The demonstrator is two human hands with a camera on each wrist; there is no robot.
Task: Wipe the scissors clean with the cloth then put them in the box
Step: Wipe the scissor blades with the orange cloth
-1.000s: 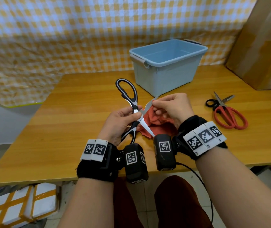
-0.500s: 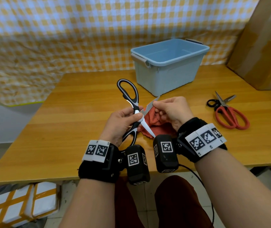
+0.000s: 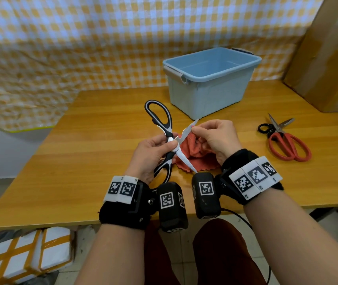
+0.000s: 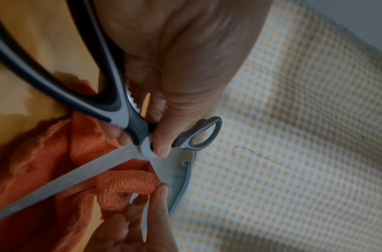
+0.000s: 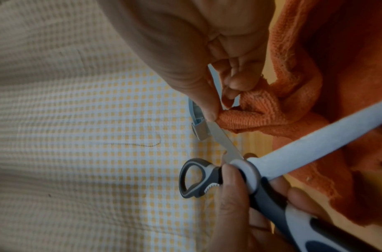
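Note:
Black-and-white scissors (image 3: 169,138) (image 4: 125,117) (image 5: 250,177) are held spread wide above the table. My left hand (image 3: 153,153) (image 4: 162,138) (image 5: 235,196) pinches them at the pivot. My right hand (image 3: 215,136) (image 5: 211,109) pinches an orange cloth (image 3: 196,155) (image 4: 125,185) (image 5: 250,117) against the far blade, partway along it. The rest of the cloth hangs down onto the table. The light blue box (image 3: 211,79) stands open just behind the hands.
A red-handled pair of scissors (image 3: 287,142) lies on the wooden table (image 3: 81,161) to the right. A brown cardboard sheet (image 3: 328,54) leans at the far right. A checked yellow curtain (image 3: 81,38) hangs behind the table.
The right hand with the cloth has slid back along the far blade toward the pivot. The left hand and scissors have stayed in place.

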